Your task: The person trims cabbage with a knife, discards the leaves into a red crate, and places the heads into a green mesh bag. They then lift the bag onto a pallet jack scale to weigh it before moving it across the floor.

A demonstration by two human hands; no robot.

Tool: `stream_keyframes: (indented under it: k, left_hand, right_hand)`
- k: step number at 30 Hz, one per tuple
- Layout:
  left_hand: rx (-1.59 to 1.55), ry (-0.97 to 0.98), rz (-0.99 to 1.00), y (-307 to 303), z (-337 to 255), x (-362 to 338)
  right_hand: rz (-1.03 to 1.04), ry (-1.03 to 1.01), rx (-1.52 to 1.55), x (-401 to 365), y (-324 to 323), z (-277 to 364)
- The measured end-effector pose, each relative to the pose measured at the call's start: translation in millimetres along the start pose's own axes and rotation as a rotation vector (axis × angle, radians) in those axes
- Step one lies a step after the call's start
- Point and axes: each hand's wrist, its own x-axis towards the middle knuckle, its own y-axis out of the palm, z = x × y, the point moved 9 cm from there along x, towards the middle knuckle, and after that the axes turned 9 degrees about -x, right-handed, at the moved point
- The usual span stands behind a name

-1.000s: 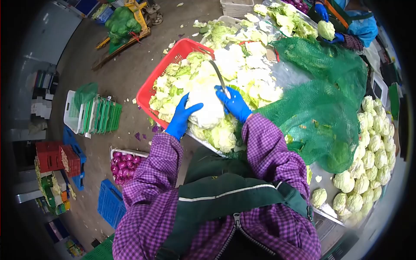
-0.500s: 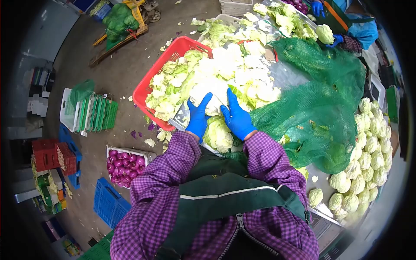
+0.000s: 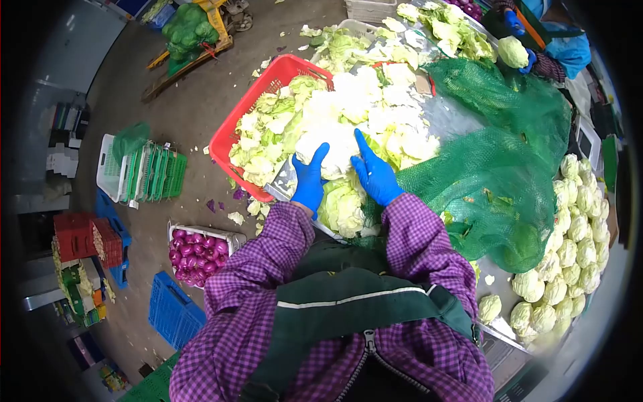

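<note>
Between my two blue-gloved hands is a pale cabbage [image 3: 328, 144], so bright that its outline partly washes out. My left hand [image 3: 309, 181] cups its near left side, thumb pointing up. My right hand [image 3: 378, 177] lies along its right side with the index finger stretched forward. Just below, close to my apron, rests another cabbage [image 3: 343, 206] with loose leaves. Torn cabbage leaves [image 3: 395, 130] are heaped beyond my hands, and more fill a red crate [image 3: 221, 137] at the left.
Green netting [image 3: 469, 174] spreads over the metal table to my right. Trimmed cabbages [image 3: 573, 234] are piled beyond it. A crate of purple onions [image 3: 197, 254] and a blue pallet [image 3: 173, 311] are on the floor at left. A co-worker's gloved hand [image 3: 529, 61] touches a cabbage [image 3: 513, 52].
My right hand has shifted slightly right and turned against the cabbage's side. My left hand stays nearly in place. The whole view has slid a little to the right.
</note>
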Motion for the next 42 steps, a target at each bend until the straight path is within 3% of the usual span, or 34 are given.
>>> stream_keyframes:
  k: [1, 2, 6, 8, 9, 11, 13, 15, 17, 18, 20, 22, 23, 24, 27, 28, 29, 31, 34, 37, 39, 41, 42]
  left_hand:
    - [0.006, -0.016, 0.049, 4.6, -0.4, 0.5]
    - [0.007, -0.023, 0.049, 4.6, 0.6, 1.1]
    - [0.018, -0.029, 0.019, 2.5, 2.2, 6.1]
    - [0.0, -0.031, 0.014, 0.1, 11.4, 9.3]
    - [0.033, 0.032, -0.022, -5.9, 12.8, 9.8]
    - [0.069, 0.089, -0.051, -14.1, 9.3, 9.9]
    - [0.074, 0.038, 0.114, -3.4, 2.6, 5.4]
    - [0.064, 0.104, 0.211, -14.2, -15.3, 15.3]
    - [0.209, -0.145, 0.499, -22.2, -15.1, 33.1]
    - [0.304, -0.199, 0.58, -1.1, -35.1, 13.5]
    - [0.569, -0.044, 0.471, -5.7, -55.1, 17.2]
    - [0.68, 0.129, 0.383, -9.5, -59.1, 14.3]
    - [0.679, 0.178, 0.368, -7.7, -58.3, 5.4]
    - [0.507, 0.076, 0.318, -19.0, -47.4, 9.9]
    - [0.422, 0.123, 0.358, -24.9, -41.4, 15.9]
    - [0.418, 0.125, 0.349, -28.7, -40.6, 19.0]
    - [0.434, 0.1, 0.319, -31.5, -38.3, 22.0]
    - [0.445, 0.083, 0.287, -35.2, -36.6, 32.5]
    - [0.509, 0.223, 0.329, -35.0, -37.0, 38.8]
    - [0.538, 0.226, 0.203, -48.4, -33.5, 43.9]
    - [0.468, 0.183, 0.234, -36.5, -36.3, 36.4]
    - [0.605, 0.244, 0.21, -33.5, -40.9, 30.4]
    - [0.699, 0.385, 0.269, -38.1, -36.4, 32.5]
  right_hand:
    - [-0.029, -0.151, -0.131, -3.6, -4.8, 13.4]
    - [0.107, -0.05, -0.181, -1.6, -3.7, 10.0]
    - [0.062, -0.065, -0.231, 14.6, -3.3, 17.3]
    - [0.022, 0.293, -0.015, 25.3, 6.7, -19.8]
    - [0.022, 0.286, -0.007, 31.3, 16.3, -26.1]
    - [-0.266, 0.147, 0.095, 40.5, 9.2, -37.7]
    - [-0.281, 0.223, -0.051, 55.5, 9.4, -69.9]
    - [-0.119, 0.451, 0.415, 58.8, 20.8, -93.2]
    - [-0.051, 0.431, 0.49, 41.5, 2.9, -82.7]
    - [-0.065, 0.457, 0.389, 36.4, -3.1, -87.9]
    - [-0.063, 0.491, 0.288, 20.3, -2.4, -84.6]
    - [-0.259, 0.241, -0.277, 12.0, -37.5, -25.5]
    - [-0.264, 0.241, -0.278, 10.9, -43.3, -12.4]
    - [-0.227, 0.098, -0.213, 9.1, -42.0, 9.8]
    - [-0.074, -0.258, -0.251, 4.5, -19.9, 51.3]
    - [0.061, -0.311, -0.264, 5.4, -5.9, 56.4]
    - [0.072, -0.315, -0.265, 7.5, -2.6, 60.4]
    - [0.25, -0.396, -0.5, 13.9, 21.8, 70.2]
    - [0.242, -0.401, -0.564, 34.4, 37.8, 62.6]
    - [0.19, -0.386, -0.631, 39.3, 42.6, 65.0]
    - [0.143, -0.36, -0.623, 43.7, 40.3, 65.2]
    - [0.065, -0.11, -0.293, 63.1, 31.1, 42.9]
    - [-0.062, 0.047, -0.2, 84.0, 16.6, 19.5]
